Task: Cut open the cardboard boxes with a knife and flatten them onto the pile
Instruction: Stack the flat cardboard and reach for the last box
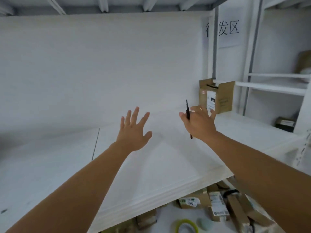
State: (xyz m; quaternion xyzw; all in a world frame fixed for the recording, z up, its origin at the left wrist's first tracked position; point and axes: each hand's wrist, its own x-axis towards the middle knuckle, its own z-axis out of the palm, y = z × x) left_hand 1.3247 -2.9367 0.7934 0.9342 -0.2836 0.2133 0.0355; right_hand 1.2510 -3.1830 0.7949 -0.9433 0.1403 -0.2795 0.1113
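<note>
Bench (50,165), white, fills the middle and left of frame; its front edge runs diagonally from lower centre up to right of centre. A thin dark seam crosses the top at left-centre. Most of the surface between the arms and the back wall (101,64) is bare.

Left hand (134,132), centre frame: fingers spread wide and straight, holding nothing, raised over the bench.

Right hand (199,123), just right of centre: a dark knife (188,111) is pinned between thumb and palm, its thin end pointing up, the other end showing below the wrist. The other fingers are splayed loosely. I cannot tell whether the blade is out.

Cardboard box (217,96), right of centre, stands upright at the bench's far right end, just beyond the right hand and apart from it. Brown, white label on its face, dark slot near the top.

Shelf rack (269,84), white, upper right.

Pile of flattened cardboard (218,204) lies on the floor, lower right, past the bench edge, with a yellow-green tape roll (186,226) near it.
</note>
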